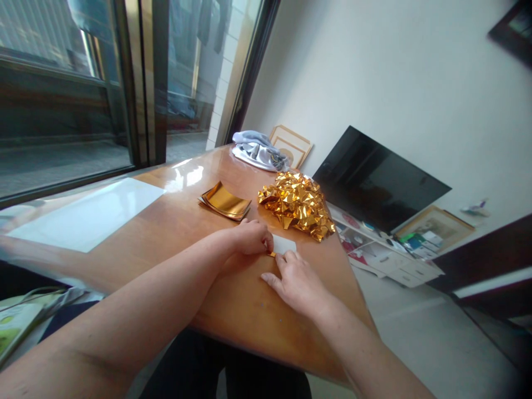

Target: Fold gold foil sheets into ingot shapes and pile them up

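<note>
A small sheet of gold foil paper (285, 244) lies on the table with its white back up. Along its near edge runs a narrow gold fold. My left hand (253, 237) is closed, pinching the sheet at its left end. Bent fingers of my right hand (296, 281) hold the fold down near the right end, while that thumb sticks out to the left over the tabletop. Beyond my left hand is a stack of gold foil sheets (226, 200). A heap of folded gold foil pieces (297, 204) sits just past the sheet.
The wooden table (233, 299) has a glossy cover. On its left lies a large white sheet (89, 213), and at the far end a bundle of pale cloth (257, 149). A television (380, 174) stands on a low white cabinet (386, 257). Sliding glass doors (143, 83) border the left side.
</note>
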Demonstrator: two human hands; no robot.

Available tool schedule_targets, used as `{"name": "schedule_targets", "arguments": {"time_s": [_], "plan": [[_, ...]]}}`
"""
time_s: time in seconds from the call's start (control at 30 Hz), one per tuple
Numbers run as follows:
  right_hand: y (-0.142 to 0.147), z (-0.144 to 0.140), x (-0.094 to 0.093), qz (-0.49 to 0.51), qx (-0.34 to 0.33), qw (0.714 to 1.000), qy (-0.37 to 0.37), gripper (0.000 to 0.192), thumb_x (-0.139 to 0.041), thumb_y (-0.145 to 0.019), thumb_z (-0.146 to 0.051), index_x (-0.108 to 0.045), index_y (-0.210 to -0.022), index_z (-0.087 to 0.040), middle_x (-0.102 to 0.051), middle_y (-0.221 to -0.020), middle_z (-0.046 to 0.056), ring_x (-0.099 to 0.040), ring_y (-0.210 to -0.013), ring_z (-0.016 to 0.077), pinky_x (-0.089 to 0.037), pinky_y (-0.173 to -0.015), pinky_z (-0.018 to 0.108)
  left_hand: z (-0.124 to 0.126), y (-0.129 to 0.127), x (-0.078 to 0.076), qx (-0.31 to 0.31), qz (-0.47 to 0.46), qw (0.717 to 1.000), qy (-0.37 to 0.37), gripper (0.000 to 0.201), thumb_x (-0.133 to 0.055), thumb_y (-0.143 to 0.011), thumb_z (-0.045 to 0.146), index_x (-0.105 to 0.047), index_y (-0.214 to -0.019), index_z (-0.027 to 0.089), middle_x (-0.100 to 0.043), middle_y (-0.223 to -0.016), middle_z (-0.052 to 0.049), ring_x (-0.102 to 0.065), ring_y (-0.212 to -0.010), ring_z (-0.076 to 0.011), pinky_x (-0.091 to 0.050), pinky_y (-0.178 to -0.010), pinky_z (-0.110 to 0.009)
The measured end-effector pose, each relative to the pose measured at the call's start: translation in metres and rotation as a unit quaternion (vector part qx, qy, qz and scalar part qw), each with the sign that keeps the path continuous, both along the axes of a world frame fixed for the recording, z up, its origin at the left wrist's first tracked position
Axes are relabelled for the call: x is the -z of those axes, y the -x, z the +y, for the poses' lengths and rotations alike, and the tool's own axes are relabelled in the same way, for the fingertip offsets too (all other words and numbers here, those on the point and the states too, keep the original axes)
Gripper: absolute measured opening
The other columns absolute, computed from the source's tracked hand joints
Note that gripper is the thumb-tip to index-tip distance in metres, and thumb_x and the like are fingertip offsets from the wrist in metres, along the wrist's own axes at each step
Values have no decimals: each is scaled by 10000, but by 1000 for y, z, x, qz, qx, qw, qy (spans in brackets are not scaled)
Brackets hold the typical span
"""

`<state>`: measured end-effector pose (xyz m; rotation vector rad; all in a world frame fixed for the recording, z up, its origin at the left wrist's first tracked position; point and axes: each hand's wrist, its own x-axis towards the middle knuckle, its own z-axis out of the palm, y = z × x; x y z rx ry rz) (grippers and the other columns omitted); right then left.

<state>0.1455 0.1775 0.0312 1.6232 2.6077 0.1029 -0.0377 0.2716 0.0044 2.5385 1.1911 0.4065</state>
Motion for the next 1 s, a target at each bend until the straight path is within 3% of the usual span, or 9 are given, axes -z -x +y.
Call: {"name": "schedule_targets", "arguments": {"time_s": [0.23,0.63,0.8,1.0], "plan": [[2,-3,-2,-21,-6,1000,-7,664,-345,-952,-677,-650,-1242,-165,-639,-1083,166,-562,-1073,312,-425,-933,402,1,-1,0,-8,-4,1000,28,229,-607,-779,270,-788,-893,352,-776,-945,27,-639,-916,-215,-385,-885,-356],[9,-6,-10,-27,3,999,19,775,-358,-880,-778,-567,-1364,-211,-612,-1137,170,-566,-1066,339,-433,-904,441,-4,-4,-7,-25,8,999,43,283,-544,-785,251,-783,-891,359,-774,-969,23,-625,-990,-253,-369,-938,-427],[0,-6,-7,12,-13,1000,20,715,-395,-898,-740,-547,-1382,-236,-577,-1220,155,-508,-1155,329,-407,-959,436,-6,-8,-6,-23,6,1000,19,215,-573,-794,312,-775,-869,324,-763,-949,-7,-607,-990,-273,-356,-943,-473],[-8,-7,-5,45,-5,999,26,625,-395,-939,-674,-572,-1352,-239,-589,-1185,131,-498,-1140,296,-397,-964,403,-4,-7,-3,-21,10,1000,14,186,-598,-781,315,-764,-863,326,-750,-923,-10,-579,-988,-285,-348,-937,-499]]}}
